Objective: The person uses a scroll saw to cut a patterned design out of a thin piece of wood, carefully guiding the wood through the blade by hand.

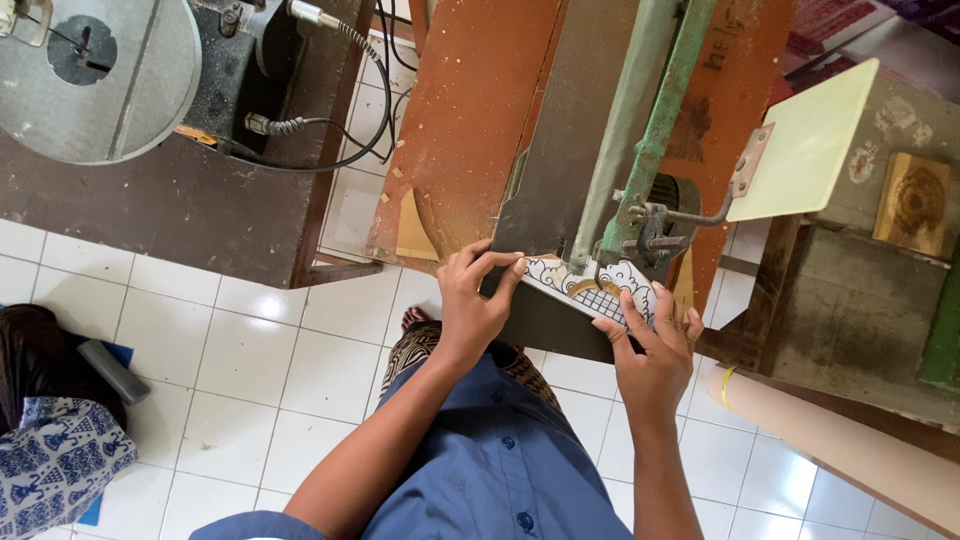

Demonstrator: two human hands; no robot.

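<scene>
Left hand point(470, 300) sits on the near-left end of the patterned workpiece point(590, 290), fingers curled & pressing down, thumb and fingertips pinching its left edge against the dark saw table point(545, 325). Right hand point(655, 345) lies flat over the workpiece's right end, fingers spread, only lightly bent, holding it down rather than gripping round it.

Workpiece is a thin flat board w/ a black-and-white printed pattern (scrolls, a grid patch), lying on the saw table directly under the green saw arm point(655, 120). A curved cut-out shows near its middle, just beside the blade clamp point(650, 235). Blade itself too thin to make out.

Room around the workpiece: its near edge sits close to the saw table's near edge, w/ both wrists hanging past that edge over white floor tiles point(300, 350). Beyond the workpiece the green arm & grey bar crowd the top; left of it is the orange-brown board point(470, 110) w/ sawdust on it & a pale wedge offcut point(412, 232). Right of it, a pale yellow plate point(810, 140) on a bent rod, well apart from the hands. Far left of the workpiece: a dark bench point(180, 210) w/ a round grey machine table point(100, 75) & cables. Another person's patterned cloth point(55, 460) shows at lower left, well apart.
</scene>
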